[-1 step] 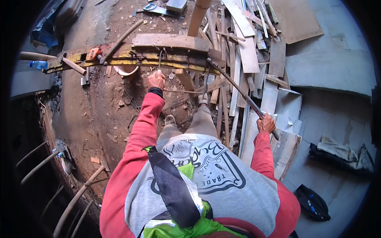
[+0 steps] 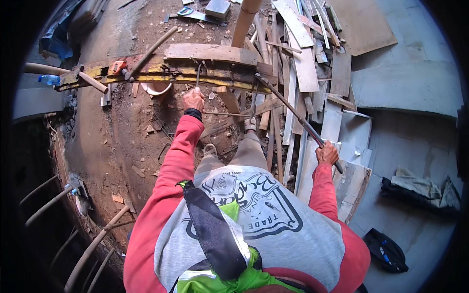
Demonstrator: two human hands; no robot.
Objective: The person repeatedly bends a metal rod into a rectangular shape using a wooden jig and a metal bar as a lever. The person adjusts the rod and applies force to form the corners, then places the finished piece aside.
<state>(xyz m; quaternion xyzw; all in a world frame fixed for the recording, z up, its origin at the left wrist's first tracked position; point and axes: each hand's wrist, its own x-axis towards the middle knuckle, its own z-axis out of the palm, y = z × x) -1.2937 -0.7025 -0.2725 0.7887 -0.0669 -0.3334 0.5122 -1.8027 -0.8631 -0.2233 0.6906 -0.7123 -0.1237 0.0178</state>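
My left hand (image 2: pixel 194 101) is closed round the lower end of a thin metal rod (image 2: pixel 198 75), whose upper end is curved over at a worn yellow-edged wooden beam (image 2: pixel 151 76). My right hand (image 2: pixel 327 153) grips a long dark metal bar (image 2: pixel 299 116) near its lower end. The bar slants up to the beam's right end, where its tip meets a thin bent metal piece. Another thin rod length (image 2: pixel 222 114) runs sideways from beside my left hand toward my foot. Whether these thin lengths are one piece, I cannot tell. A plank (image 2: pixel 212 52) lies along the beam's far side.
On the beam rest an orange tool (image 2: pixel 118 67) and a wooden-handled hammer (image 2: pixel 155 50). A pale bucket (image 2: pixel 157 89) stands beneath. Scrap planks (image 2: pixel 304 68) are heaped at right. A handsaw (image 2: pixel 200 16) lies on the far dirt; a black bag (image 2: pixel 387 250) sits at lower right.
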